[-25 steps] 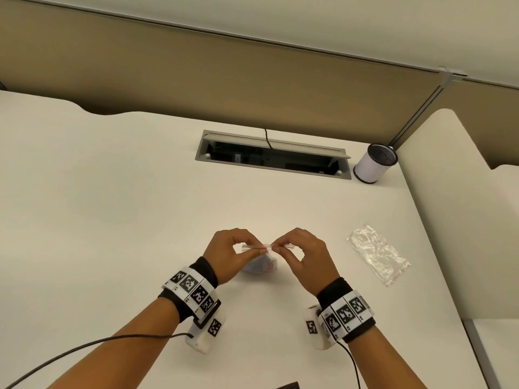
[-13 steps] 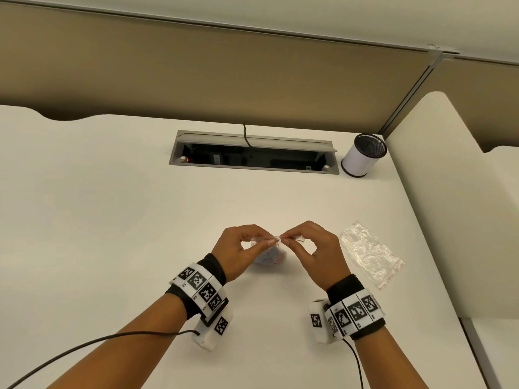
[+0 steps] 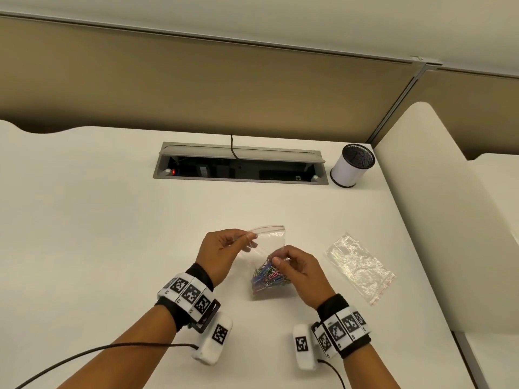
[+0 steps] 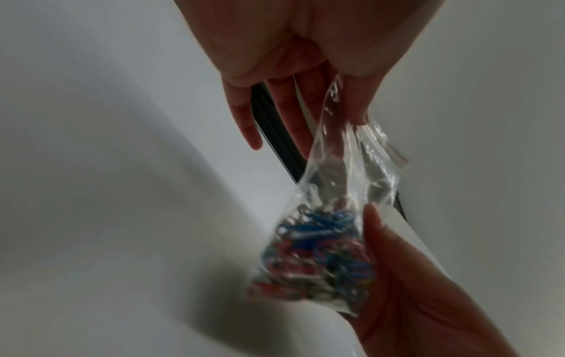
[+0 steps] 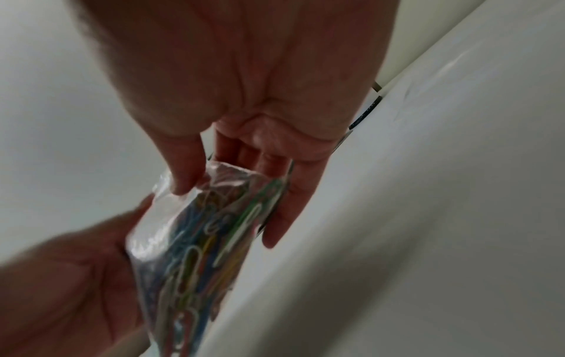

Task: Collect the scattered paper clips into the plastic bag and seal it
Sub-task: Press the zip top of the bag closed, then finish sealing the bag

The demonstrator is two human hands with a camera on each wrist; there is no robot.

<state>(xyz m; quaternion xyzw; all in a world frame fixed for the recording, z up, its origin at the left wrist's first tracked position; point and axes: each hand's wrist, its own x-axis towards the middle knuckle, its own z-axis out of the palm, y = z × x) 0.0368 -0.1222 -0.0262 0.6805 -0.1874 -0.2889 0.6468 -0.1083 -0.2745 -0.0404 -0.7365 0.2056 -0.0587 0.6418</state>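
Note:
A small clear zip bag (image 3: 269, 242) with a red line along its top hangs above the white desk (image 3: 98, 234), its lower part full of coloured paper clips (image 3: 268, 276). My left hand (image 3: 224, 251) pinches the bag's top left corner. My right hand (image 3: 297, 272) pinches the bag lower down on its right side, just above the clips. The left wrist view shows the bag (image 4: 339, 193) with the clips (image 4: 318, 256) bunched at its bottom. In the right wrist view, my thumb and fingers close on the bag (image 5: 198, 229). The strip's seal state is unclear.
A second, empty clear bag (image 3: 359, 266) lies flat on the desk to the right. At the back sit an open cable tray (image 3: 240, 167) and a white cup (image 3: 352, 165). A padded divider (image 3: 449, 206) borders the desk's right side.
Both hands pinched the bag's top strip close together before. Now the right hand has dropped to the bag's side, the left hand has lifted the corner, and the bag hangs open to view.

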